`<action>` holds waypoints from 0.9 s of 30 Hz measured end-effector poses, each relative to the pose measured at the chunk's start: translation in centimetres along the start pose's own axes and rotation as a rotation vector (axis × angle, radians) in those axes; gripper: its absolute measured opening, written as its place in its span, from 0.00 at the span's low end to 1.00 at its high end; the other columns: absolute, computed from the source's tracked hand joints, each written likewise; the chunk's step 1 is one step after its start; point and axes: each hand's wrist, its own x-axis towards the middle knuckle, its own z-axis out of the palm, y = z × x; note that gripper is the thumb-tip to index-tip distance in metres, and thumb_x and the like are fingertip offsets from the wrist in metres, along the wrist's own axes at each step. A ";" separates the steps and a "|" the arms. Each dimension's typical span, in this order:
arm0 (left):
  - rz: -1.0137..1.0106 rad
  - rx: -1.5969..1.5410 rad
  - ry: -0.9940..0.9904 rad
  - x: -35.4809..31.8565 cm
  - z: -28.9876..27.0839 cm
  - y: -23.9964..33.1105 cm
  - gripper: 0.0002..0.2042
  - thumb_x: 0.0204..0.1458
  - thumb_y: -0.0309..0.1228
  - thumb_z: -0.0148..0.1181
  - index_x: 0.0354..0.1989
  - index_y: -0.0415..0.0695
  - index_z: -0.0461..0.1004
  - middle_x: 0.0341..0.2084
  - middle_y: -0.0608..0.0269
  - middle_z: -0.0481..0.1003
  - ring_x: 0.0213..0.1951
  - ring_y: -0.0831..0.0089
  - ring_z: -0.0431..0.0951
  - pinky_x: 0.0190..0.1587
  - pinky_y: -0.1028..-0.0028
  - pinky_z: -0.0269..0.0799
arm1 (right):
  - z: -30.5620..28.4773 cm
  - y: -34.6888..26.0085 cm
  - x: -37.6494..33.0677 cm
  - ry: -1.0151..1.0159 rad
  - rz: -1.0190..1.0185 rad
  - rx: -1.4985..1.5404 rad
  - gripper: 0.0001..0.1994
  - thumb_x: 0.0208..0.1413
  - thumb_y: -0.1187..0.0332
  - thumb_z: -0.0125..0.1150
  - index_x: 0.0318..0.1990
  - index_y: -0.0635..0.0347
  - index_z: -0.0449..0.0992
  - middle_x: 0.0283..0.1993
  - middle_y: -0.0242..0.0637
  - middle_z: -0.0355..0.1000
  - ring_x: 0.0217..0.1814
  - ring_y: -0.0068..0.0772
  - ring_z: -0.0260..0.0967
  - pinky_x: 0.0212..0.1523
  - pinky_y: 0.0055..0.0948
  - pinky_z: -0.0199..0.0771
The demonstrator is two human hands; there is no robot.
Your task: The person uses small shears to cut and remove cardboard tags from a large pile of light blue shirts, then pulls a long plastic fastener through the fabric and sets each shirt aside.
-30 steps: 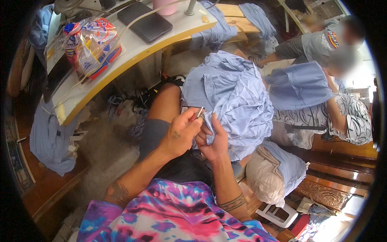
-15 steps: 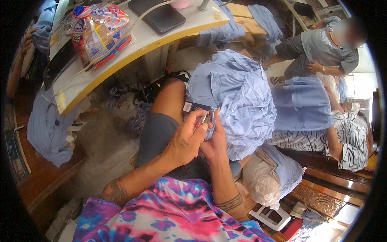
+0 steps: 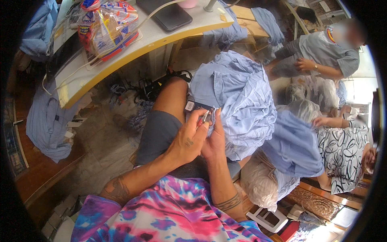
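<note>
A crumpled light blue garment [image 3: 244, 101] lies in a heap over my lap and knees. My left hand [image 3: 184, 141] is closed around a small cutting tool with red on its handle and a metal blade [image 3: 206, 115], perhaps thread snips. Pinched in the fingers of my right hand [image 3: 215, 142] is a gathered edge of the garment, right beside the blade. A dark hang tag [image 3: 196, 106] with a white sticker rests on the cloth just beyond my left fingers. My fingers partly hide the tool's handle.
A yellow-edged white table [image 3: 161, 38] bears a bagged loaf of bread [image 3: 109, 30] and a dark phone [image 3: 165, 14]. At right, a co-worker in a patterned top [image 3: 342, 147] handles a blue garment [image 3: 292, 141]; another person [image 3: 326, 52] stands behind. Plastic-wrapped bundle [image 3: 260, 181] sits near my right arm.
My hands stay nearly in place, tool at the cloth edge. The co-worker's blue garment has swung lower and nearer. The standing person's hand has moved up and left.
</note>
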 end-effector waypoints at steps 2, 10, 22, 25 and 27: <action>0.008 0.020 0.010 0.1 -0.1 -0.4 0.20 0.70 0.34 0.47 0.65 0.36 0.63 0.25 0.65 0.69 0.16 0.81 0.68 0.19 0.77 0.66 | 0.0 0.2 0.0 0.050 -0.002 -0.016 0.19 0.69 0.47 0.59 0.44 0.54 0.76 0.38 0.32 0.77 0.39 0.26 0.77 0.41 0.29 0.81; -0.004 0.126 0.041 0.1 -0.2 -0.1 0.20 0.67 0.35 0.51 0.62 0.36 0.65 0.42 0.39 0.77 0.45 0.47 0.80 0.49 0.58 0.74 | 0.1 0.5 0.2 0.084 -0.013 -0.067 0.19 0.69 0.46 0.59 0.45 0.54 0.77 0.37 0.32 0.77 0.39 0.28 0.77 0.41 0.31 0.81; 0.084 0.108 0.090 1.5 0.0 -1.3 0.20 0.68 0.34 0.51 0.63 0.35 0.65 0.29 0.60 0.71 0.26 0.72 0.72 0.27 0.71 0.69 | 0.6 1.1 0.2 0.107 -0.061 -0.172 0.22 0.68 0.43 0.58 0.43 0.55 0.78 0.34 0.33 0.77 0.33 0.26 0.76 0.31 0.27 0.78; 0.130 0.097 0.112 2.3 -0.1 -1.7 0.20 0.67 0.34 0.51 0.63 0.35 0.65 0.27 0.65 0.71 0.25 0.78 0.71 0.24 0.74 0.70 | 0.6 1.4 0.4 0.170 -0.115 -0.225 0.21 0.68 0.45 0.60 0.44 0.56 0.79 0.33 0.32 0.77 0.27 0.23 0.73 0.23 0.23 0.71; 0.120 0.116 0.139 2.3 0.0 -1.3 0.19 0.67 0.33 0.51 0.62 0.34 0.66 0.27 0.64 0.71 0.25 0.78 0.72 0.23 0.74 0.70 | 1.8 2.0 0.7 0.285 -0.209 -0.258 0.21 0.68 0.47 0.61 0.45 0.57 0.79 0.33 0.31 0.77 0.23 0.21 0.71 0.17 0.20 0.65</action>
